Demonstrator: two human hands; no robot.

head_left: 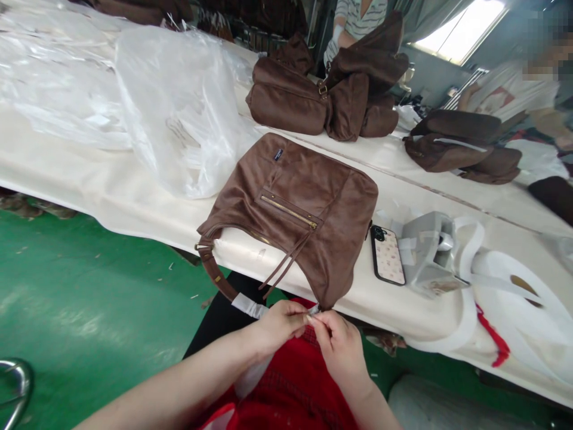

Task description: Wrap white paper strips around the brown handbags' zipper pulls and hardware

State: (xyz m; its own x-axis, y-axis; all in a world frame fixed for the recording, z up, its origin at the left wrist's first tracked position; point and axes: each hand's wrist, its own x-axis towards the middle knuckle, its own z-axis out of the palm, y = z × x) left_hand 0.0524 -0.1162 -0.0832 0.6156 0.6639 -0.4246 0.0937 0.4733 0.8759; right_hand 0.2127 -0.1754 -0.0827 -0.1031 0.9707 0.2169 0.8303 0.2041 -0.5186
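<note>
A brown bag (pixel 331 185) lies on the cream-covered table (pixel 147 215), its zipped pocket facing up. Its strap (pixel 216 276) hangs over the front edge, partly wrapped in white material (pixel 249 306). My left hand (pixel 280 327) and my right hand (pixel 338 340) meet at the bag's lower corner, near the strap's other end. Fingers of both hands are pinched around a small whitish piece of the wrapping there. The fingertips nearly touch, and the strap end between them is mostly hidden.
Clear plastic bags (pixel 179 113) lie at the left. More brown bags (pixel 290 98) stand behind. At the right are a phone (pixel 387 255), a tape dispenser (pixel 430 251), a white roll (pixel 496 269) and a red strip (pixel 495 339). Two people are across the table.
</note>
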